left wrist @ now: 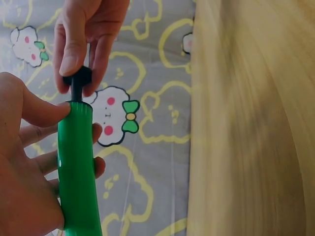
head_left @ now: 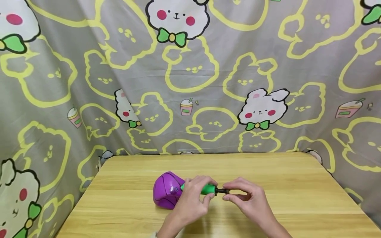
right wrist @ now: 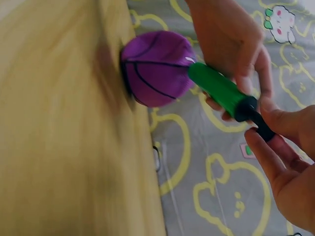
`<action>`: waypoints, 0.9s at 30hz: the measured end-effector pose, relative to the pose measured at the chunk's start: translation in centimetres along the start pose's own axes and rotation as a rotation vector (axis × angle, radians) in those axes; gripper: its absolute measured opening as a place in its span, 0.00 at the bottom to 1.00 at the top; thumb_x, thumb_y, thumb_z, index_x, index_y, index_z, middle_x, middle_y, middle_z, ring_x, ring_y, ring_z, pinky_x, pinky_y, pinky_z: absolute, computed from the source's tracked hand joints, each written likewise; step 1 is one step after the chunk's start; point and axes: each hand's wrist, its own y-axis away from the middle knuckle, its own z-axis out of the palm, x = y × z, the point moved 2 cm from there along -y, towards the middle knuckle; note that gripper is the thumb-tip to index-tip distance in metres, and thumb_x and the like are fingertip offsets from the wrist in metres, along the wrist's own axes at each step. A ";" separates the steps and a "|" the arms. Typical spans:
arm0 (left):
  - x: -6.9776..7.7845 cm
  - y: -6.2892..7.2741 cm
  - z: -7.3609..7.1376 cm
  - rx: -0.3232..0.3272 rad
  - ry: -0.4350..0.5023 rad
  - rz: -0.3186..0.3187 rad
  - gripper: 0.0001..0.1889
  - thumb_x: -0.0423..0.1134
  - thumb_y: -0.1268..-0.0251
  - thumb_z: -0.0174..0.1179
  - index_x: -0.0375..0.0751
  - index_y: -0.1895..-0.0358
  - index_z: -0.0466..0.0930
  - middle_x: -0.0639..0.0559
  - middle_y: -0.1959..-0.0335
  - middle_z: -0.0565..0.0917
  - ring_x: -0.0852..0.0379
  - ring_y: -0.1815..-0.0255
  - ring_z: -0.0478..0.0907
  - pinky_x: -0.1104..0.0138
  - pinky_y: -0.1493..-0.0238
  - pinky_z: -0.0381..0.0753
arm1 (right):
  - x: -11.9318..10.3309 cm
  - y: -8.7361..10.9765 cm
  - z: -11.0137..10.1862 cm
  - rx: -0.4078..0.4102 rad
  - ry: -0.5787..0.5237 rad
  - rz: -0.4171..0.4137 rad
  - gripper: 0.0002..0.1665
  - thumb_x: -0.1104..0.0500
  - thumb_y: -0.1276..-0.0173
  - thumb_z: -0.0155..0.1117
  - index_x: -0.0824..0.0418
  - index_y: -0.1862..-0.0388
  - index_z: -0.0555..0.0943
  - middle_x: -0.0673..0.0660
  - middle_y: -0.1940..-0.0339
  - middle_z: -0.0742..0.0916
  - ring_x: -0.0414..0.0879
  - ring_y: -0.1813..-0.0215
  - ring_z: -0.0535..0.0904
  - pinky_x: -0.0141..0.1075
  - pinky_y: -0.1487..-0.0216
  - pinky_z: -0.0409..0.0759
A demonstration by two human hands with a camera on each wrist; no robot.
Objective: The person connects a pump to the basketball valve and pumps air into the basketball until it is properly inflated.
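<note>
Above the wooden table [head_left: 119, 185] that bears a purple ball [head_left: 165, 190], the left hand [head_left: 194, 197] grips a green pump [head_left: 209, 189] whose far end meets the ball's side, while the right hand [head_left: 252, 200] holds the pump's black handle [left wrist: 79, 77] pinched between thumb and fingers.

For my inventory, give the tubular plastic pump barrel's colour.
The tubular pump barrel is green, clearest in the left wrist view.

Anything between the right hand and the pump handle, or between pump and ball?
Nothing visible: the right hand pinches the black handle, and no object shows between the green hand pump and purple ball.
</note>
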 end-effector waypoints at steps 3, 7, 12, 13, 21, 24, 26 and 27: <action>0.1 0.1 0.3 -0.006 -0.013 0.003 0.16 0.34 0.42 0.69 0.53 0.51 0.82 0.63 0.54 0.85 0.64 0.54 0.79 0.58 0.50 0.68 | 0.3 0.3 0.5 0.018 0.006 -0.029 0.21 0.78 0.46 0.74 0.67 0.53 0.88 0.63 0.58 0.88 0.46 0.56 0.87 0.42 0.65 0.86; 0.1 0.2 0.3 0.000 -0.047 0.010 0.16 0.35 0.42 0.70 0.53 0.51 0.82 0.63 0.54 0.86 0.64 0.53 0.79 0.57 0.48 0.69 | 0.3 0.4 0.8 0.032 0.027 -0.017 0.21 0.78 0.45 0.74 0.64 0.53 0.88 0.62 0.58 0.88 0.45 0.55 0.87 0.41 0.65 0.86; -0.3 0.2 0.1 -0.005 -0.057 0.015 0.17 0.36 0.41 0.69 0.56 0.49 0.81 0.65 0.52 0.85 0.65 0.51 0.79 0.55 0.46 0.70 | 0.0 0.1 0.7 -0.010 0.034 0.009 0.20 0.75 0.43 0.74 0.61 0.52 0.87 0.62 0.55 0.87 0.45 0.52 0.87 0.41 0.62 0.86; -0.3 0.1 0.1 -0.010 -0.050 0.015 0.17 0.36 0.40 0.69 0.57 0.49 0.81 0.66 0.52 0.84 0.65 0.51 0.79 0.55 0.46 0.70 | -0.1 0.1 0.6 -0.020 0.033 0.016 0.19 0.74 0.42 0.75 0.61 0.52 0.87 0.61 0.55 0.87 0.45 0.51 0.87 0.41 0.61 0.86; -0.3 0.1 -0.1 -0.019 -0.033 0.048 0.16 0.38 0.36 0.67 0.58 0.47 0.80 0.65 0.50 0.83 0.65 0.47 0.78 0.54 0.47 0.69 | -1.0 -0.3 -0.5 -0.078 0.033 0.041 0.16 0.71 0.39 0.75 0.62 0.53 0.86 0.58 0.53 0.86 0.47 0.52 0.86 0.41 0.59 0.86; -0.5 0.0 -0.4 -0.007 -0.046 0.050 0.17 0.38 0.36 0.66 0.58 0.46 0.80 0.64 0.49 0.83 0.64 0.46 0.79 0.54 0.47 0.68 | -1.3 -0.5 -1.1 -0.092 0.025 0.053 0.16 0.71 0.39 0.75 0.62 0.53 0.86 0.58 0.53 0.86 0.47 0.52 0.86 0.42 0.59 0.86; -0.6 0.0 -0.7 -0.006 -0.062 0.041 0.17 0.38 0.37 0.66 0.59 0.46 0.79 0.65 0.49 0.83 0.64 0.46 0.79 0.53 0.47 0.68 | -1.5 -0.6 -1.6 -0.102 0.024 0.044 0.16 0.72 0.40 0.74 0.63 0.53 0.85 0.57 0.54 0.86 0.47 0.52 0.86 0.42 0.59 0.86; -0.7 -0.1 -0.8 -0.005 -0.074 0.039 0.18 0.39 0.37 0.65 0.60 0.45 0.79 0.65 0.48 0.83 0.64 0.46 0.79 0.53 0.46 0.68 | -1.6 -0.7 -1.9 -0.105 0.025 0.038 0.16 0.72 0.40 0.74 0.63 0.53 0.85 0.57 0.54 0.86 0.47 0.52 0.86 0.42 0.59 0.86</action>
